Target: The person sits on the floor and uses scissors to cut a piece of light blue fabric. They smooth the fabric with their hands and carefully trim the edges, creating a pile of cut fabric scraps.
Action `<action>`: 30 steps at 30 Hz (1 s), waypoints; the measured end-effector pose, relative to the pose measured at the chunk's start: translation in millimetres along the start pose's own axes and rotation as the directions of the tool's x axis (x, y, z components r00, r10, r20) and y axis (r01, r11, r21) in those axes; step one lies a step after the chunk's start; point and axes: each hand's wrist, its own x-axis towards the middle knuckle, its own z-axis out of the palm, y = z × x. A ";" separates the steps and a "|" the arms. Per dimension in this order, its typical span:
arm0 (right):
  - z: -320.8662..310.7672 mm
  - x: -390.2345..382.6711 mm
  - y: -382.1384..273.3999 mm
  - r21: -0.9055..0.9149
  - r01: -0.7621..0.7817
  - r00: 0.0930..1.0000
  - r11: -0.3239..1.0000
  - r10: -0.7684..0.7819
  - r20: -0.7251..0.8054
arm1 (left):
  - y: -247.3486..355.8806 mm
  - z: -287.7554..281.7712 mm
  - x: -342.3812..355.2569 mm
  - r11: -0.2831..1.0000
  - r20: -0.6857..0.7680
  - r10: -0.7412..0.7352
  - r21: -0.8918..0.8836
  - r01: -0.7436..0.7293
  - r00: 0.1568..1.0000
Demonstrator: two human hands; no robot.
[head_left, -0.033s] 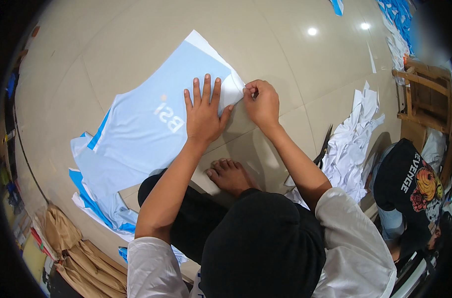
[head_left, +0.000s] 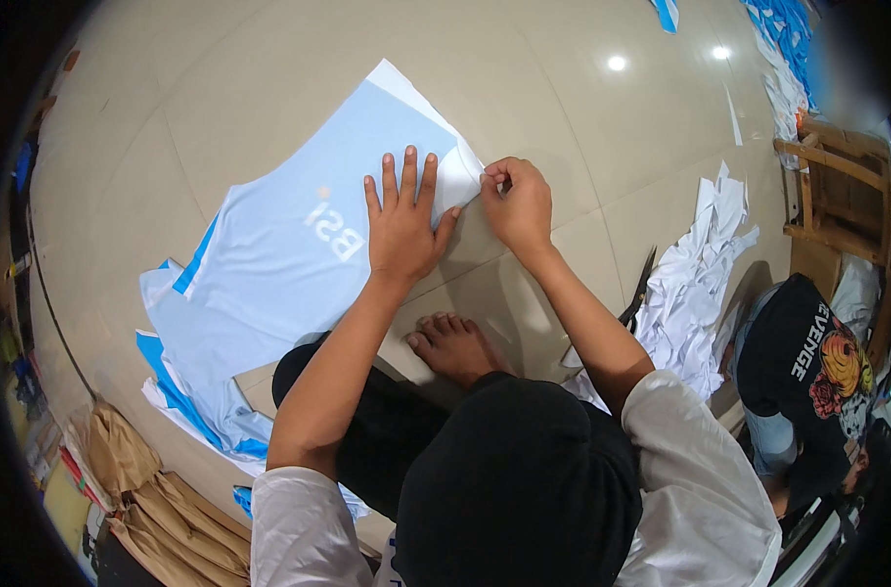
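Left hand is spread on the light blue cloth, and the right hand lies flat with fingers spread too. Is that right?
The right hand isn't flat: the head view shows its fingers curled, thumb and fingertips together at the white edge of the light blue cloth. The left hand is indeed spread on it.

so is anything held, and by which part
The right hand pinches the light-blue cloth at its right corner; the left hand lies flat on it.
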 end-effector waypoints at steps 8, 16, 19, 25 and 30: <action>-14.6 4.5 -10.5 0.008 0.031 0.987 0.999 -0.032 0.160 | 3.5 2.6 -0.7 1.000 0.007 -0.009 0.000 0.009 1.000; -14.4 18.0 -4.9 0.076 0.154 0.953 0.985 -0.168 0.251 | 3.5 6.1 0.3 1.000 0.013 -0.012 0.002 0.012 1.000; -11.5 25.1 -8.2 0.012 0.090 0.970 0.996 -0.090 0.224 | 3.0 5.8 0.4 1.000 0.019 -0.015 -0.002 0.015 1.000; -6.4 43.8 -16.5 -0.021 -0.089 0.985 0.996 0.092 0.148 | 4.1 6.8 0.4 1.000 0.036 -0.029 0.000 0.029 0.999; -4.8 51.5 4.2 0.097 -0.201 0.966 0.975 0.181 0.183 | 6.9 7.5 1.4 1.000 0.038 -0.022 -0.006 0.023 0.999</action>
